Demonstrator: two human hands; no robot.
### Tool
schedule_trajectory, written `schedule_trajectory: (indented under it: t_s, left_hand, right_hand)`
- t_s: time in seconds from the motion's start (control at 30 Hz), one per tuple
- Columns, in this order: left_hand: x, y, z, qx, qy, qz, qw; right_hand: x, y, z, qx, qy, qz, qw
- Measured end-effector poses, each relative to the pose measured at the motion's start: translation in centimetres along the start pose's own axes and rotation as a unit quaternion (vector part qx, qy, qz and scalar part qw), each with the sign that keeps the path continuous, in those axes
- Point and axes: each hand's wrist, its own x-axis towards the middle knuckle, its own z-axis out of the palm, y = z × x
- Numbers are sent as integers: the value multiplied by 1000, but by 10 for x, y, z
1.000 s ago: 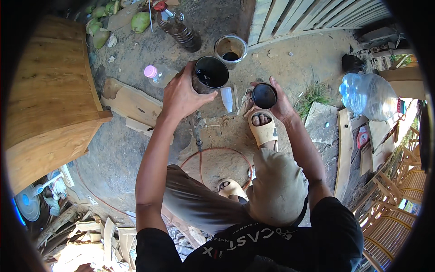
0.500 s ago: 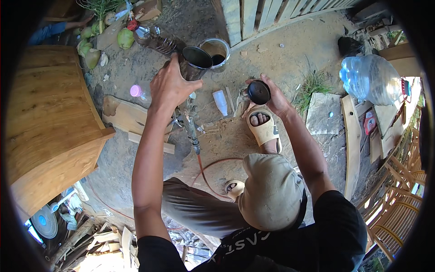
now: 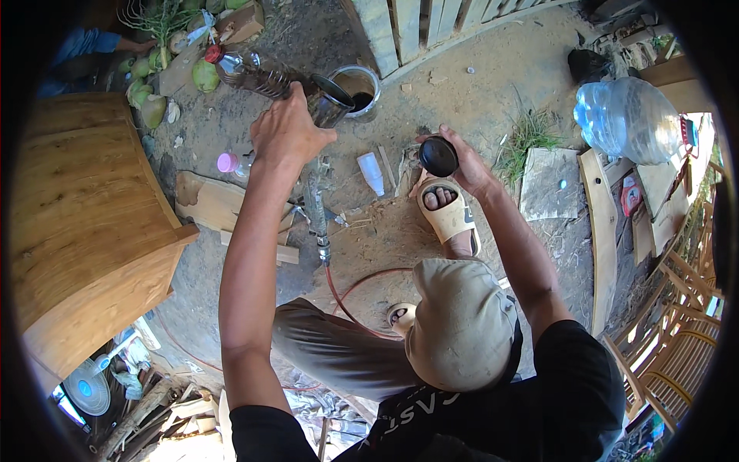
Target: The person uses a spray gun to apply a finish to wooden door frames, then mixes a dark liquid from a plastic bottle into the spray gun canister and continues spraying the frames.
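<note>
My left hand [image 3: 289,137] is wrapped round a dark metal cup [image 3: 329,112], whose open mouth tips to the right. Below that hand, in line with the cup, runs a spray gun's metal handle [image 3: 317,219] joined to a red hose [image 3: 336,296]; where handle and cup meet is hidden. Just beyond the cup stands a pale-rimmed tub [image 3: 376,83] with dark liquid inside. A bottle of brown liquid with a red cap [image 3: 246,71] is behind my left hand. In my right hand [image 3: 471,168] is a round black lid [image 3: 439,157], held apart from the cup.
A wooden cabinet [image 3: 100,223] takes up the left side. On the ground are a white plastic bottle [image 3: 371,173], a pink-capped bottle [image 3: 229,162] and boards [image 3: 596,231]. To the right lies a large clear water jug [image 3: 627,119]. Another person's sleeve [image 3: 81,48] shows by green coconuts [image 3: 205,75].
The cup in my left hand has tipped further to the right, toward the tub. My right hand keeps hold of the lid in nearly the same place.
</note>
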Motion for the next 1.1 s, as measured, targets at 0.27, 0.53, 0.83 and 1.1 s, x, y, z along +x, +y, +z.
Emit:
schedule_trajectory:
  t_s: [0.27,0.53,0.83,1.1]
  left_hand:
    - [10,12,-5,62,-8,0,998]
    - [13,17,2,115,21,18,993]
    - [20,21,9,178,47,21,983]
    - [21,28,13,205,46,27,977]
  right_hand:
    - [0,9,-7,-14,-19,-5,1000]
    - [-1,11,-7,-8,-11,-2,1000]
    - [2,11,-8,-15,-22,1,1000]
    - [6,17,-9,-6,-42,-1,999]
